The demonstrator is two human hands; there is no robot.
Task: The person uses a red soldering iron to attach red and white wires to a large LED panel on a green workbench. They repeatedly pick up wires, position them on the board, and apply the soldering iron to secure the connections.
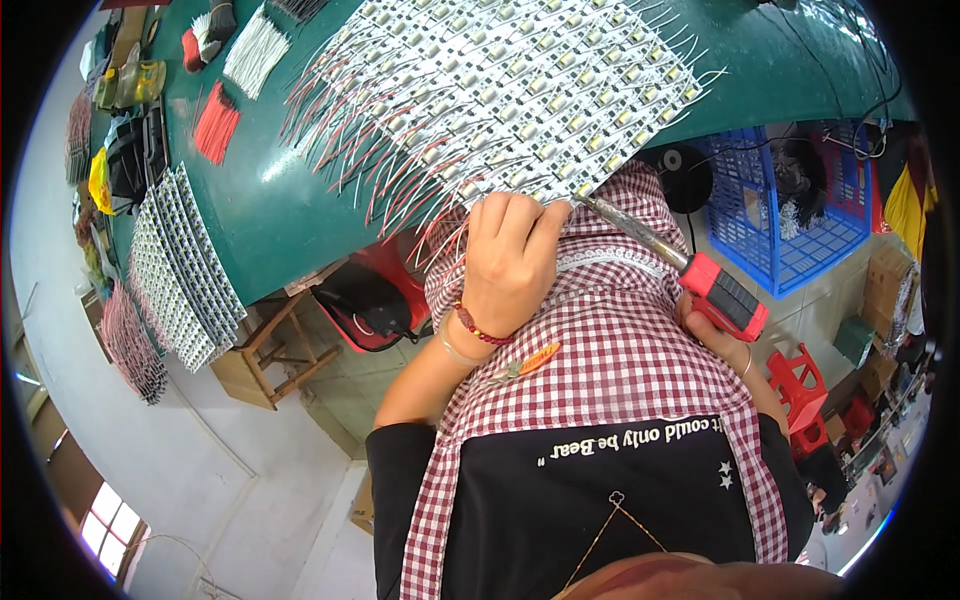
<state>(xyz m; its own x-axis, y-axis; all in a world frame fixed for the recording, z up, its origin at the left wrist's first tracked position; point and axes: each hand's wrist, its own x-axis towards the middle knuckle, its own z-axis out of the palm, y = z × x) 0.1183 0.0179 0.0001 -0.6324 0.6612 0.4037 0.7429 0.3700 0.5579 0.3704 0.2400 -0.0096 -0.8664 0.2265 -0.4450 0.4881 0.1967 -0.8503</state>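
Soldering iron [668, 250], diagonal, tip up-left

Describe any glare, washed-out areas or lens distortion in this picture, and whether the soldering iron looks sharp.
Head view: a white glare patch on the green tabletop; head view: the window at lower left washed out; head view: fisheye bending toward the round black border; head view: the soldering iron reasonably sharp.

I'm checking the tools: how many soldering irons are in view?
1: the red-and-black soldering iron in the right hand, its tip by the near edge of the white panel. Others could be hidden.
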